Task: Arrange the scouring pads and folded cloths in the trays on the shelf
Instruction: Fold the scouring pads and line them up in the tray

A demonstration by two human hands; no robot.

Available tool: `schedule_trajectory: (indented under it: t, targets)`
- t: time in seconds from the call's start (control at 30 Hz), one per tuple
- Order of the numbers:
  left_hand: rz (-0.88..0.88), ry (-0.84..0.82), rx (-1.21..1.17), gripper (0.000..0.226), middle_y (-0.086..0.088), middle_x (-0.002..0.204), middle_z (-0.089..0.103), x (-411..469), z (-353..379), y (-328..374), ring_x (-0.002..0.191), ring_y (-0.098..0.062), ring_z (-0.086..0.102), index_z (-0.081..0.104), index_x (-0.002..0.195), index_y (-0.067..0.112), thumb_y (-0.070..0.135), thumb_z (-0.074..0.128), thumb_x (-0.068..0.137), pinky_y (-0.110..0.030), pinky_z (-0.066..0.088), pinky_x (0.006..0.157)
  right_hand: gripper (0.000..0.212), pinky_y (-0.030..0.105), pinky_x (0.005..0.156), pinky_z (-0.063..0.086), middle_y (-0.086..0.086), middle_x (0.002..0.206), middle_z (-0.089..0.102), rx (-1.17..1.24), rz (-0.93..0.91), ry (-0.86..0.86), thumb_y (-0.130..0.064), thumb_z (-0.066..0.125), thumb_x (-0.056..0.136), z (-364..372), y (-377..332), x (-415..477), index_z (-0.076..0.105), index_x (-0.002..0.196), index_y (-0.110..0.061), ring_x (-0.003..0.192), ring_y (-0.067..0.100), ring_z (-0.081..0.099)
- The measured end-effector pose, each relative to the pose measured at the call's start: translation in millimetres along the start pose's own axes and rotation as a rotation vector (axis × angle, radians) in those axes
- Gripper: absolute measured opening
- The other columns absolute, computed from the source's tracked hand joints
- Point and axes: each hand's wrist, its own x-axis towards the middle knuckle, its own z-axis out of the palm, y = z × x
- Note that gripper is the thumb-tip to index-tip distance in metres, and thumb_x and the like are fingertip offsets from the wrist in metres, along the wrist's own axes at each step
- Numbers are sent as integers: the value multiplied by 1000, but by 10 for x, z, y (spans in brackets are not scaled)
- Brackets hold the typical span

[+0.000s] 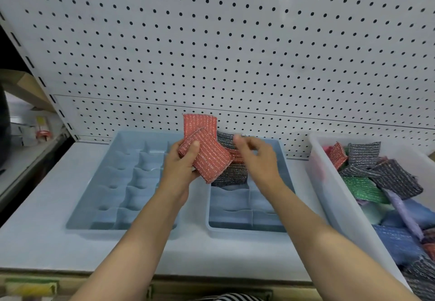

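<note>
- So, the left tray [77, 206] is sitting flat on the shelf [35, 237]. Its long side is running away from me toward the pegboard [211, 41].
- My left hand [181, 168] is gripping a fan of scouring pads above the gap between the trays, thumb pressing on the front red pad [207, 157]. I'm probably fanning them so that one can be peeled off at a time.
- That front pad is lying tilted, its long axis running from upper left down to lower right. The rear red pad [200, 124] is standing nearly upright, short edge pointing at the pegboard.
- A grey pad [224, 139] is poking out rightward behind them, and a dark pad [231, 176] is showing beneath; I cannot tell whether that one is in my grip or in the tray.
- My right hand [259, 159] is hovering with fingers loosely curled at the grey pad's corner; I cannot tell if it is pinching it.
- The right tray [247, 230] is waiting underneath.
- The clear bin [322, 178] is holding the unsorted pads and cloths.
</note>
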Motion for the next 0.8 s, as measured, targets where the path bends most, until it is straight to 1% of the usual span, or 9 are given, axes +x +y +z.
schedule_trajectory:
  t: [0.07,0.17,0.3,0.4,0.43,0.5,0.63,0.73,0.8]
  targets:
    - [-17,-12,3,38,-8,120,68,-3,43,-15,102,-20,68,53,131,13,27,62,96,-33,61,73,27,28,81,55,-5,89,76,275,170,-169,-47,73,83,18,-184,5,74,91,-21,85,11,70]
    - [-20,-42,-4,37,-6,119,69,0,114,-25,101,-18,69,54,129,15,29,62,96,-35,61,74,21,31,81,57,4,86,73,361,229,-312,-16,82,78,18,-265,-13,70,93,-9,79,16,69]
    - [9,-11,5,32,-7,113,69,46,133,-13,93,-17,69,56,121,15,35,59,97,-31,59,70,14,30,73,56,6,86,73,462,306,-320,-10,75,85,-55,-176,-29,65,95,-10,76,17,68]
    - [44,96,-9,24,-14,112,65,104,103,-22,91,-21,68,55,116,11,28,57,100,-30,61,71,20,38,78,59,13,99,70,581,394,-139,-12,71,89,-98,-55,-6,62,106,-7,82,21,68]
    - [54,131,-19,21,-14,111,64,119,82,-23,91,-21,67,55,115,11,27,56,101,-30,61,72,19,41,82,59,14,101,70,575,388,-57,-12,72,88,-132,-12,0,63,105,-7,84,23,68]
    - [77,174,-28,18,-12,109,64,134,43,-12,90,-20,67,55,112,12,26,56,101,-30,62,72,14,38,80,58,13,95,71,449,321,18,-11,74,87,-188,78,1,66,98,-10,80,22,69]
    - [81,208,-51,21,-9,105,64,137,11,-35,81,-14,67,55,114,11,28,56,101,-28,61,69,20,33,78,56,5,87,71,103,195,-53,-23,86,73,-165,110,-52,73,89,-23,79,19,67]
    - [69,217,-45,22,-9,106,65,135,-3,-70,83,-15,67,55,114,12,29,56,101,-27,60,68,18,21,61,51,-3,77,68,208,159,20,-17,85,75,-201,13,-8,72,86,-22,67,8,64]
    - [68,229,-47,19,-9,104,65,133,-25,-84,83,-16,67,56,111,13,28,56,101,-26,60,66,18,16,52,47,-6,70,66,202,165,-55,-11,84,76,-252,-15,3,70,86,-18,56,2,62]
